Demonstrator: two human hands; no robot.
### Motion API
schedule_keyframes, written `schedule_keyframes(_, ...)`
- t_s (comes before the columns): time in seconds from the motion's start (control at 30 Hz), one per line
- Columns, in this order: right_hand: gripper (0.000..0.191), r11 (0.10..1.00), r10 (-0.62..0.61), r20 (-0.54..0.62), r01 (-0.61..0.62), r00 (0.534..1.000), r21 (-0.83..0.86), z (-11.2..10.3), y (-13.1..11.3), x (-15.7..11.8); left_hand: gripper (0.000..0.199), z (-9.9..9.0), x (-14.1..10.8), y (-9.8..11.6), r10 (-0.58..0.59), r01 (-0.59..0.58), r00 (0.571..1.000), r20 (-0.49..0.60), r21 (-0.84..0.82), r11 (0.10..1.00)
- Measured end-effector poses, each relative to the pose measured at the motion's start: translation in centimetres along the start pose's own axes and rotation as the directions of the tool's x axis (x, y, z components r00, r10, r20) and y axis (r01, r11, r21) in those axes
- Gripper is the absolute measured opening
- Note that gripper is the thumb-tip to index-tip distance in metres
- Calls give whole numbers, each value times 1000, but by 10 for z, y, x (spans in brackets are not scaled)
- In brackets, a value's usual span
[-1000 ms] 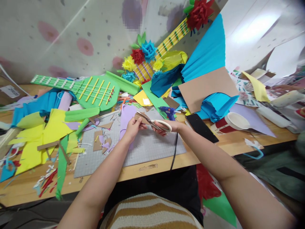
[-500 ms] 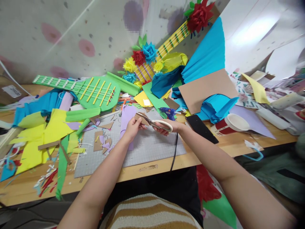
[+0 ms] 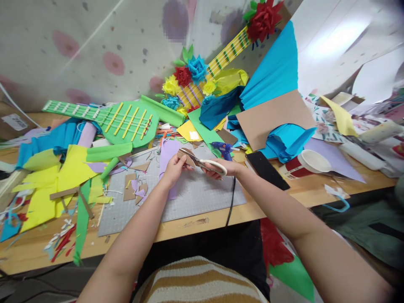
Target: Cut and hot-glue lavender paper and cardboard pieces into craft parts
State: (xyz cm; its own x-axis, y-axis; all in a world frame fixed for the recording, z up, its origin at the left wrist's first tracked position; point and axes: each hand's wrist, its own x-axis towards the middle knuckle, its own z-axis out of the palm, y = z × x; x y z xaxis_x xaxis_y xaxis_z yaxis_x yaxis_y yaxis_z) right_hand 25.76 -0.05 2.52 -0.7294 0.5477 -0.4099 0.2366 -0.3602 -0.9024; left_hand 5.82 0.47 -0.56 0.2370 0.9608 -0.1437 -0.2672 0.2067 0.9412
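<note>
My left hand (image 3: 175, 168) pinches a small brown cardboard piece (image 3: 188, 159) above the grey cutting mat (image 3: 189, 202). White-handled scissors (image 3: 217, 166) are in my right hand (image 3: 229, 167), their blades lying along the cardboard and pointing left. How far the blades are parted I cannot make out. A purple paper piece (image 3: 167, 158) lies on the mat just behind my left hand. Close behind my right hand is a blue glue gun (image 3: 222, 147), its black cord (image 3: 232, 202) hanging over the table's front edge.
A green paper guitar (image 3: 132, 124) lies at the back left; a yellow guitar (image 3: 225, 57) with paper flowers leans on the wall. Yellow paper (image 3: 74, 168) and scraps cover the left. At right are a phone (image 3: 267, 170), a paper cup (image 3: 306, 164) and a cardboard sheet (image 3: 274, 115).
My hands stay nearly in place. The cardboard piece has turned slightly between my left fingers, and the scissors have shifted a little to the left.
</note>
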Motion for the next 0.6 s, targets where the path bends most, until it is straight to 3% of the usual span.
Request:
schedule_keyframes(0.13,56,999,13,54,-15,998,31,3,0,3,31,5,-3,-2,-16,16,1000,3,-3,1000)
schedule_keyframes(0.6,50,999,52,-28,-53,998,-9,-2,-2,-4,36,-1,-1,0,-27,22,993,119,47,999)
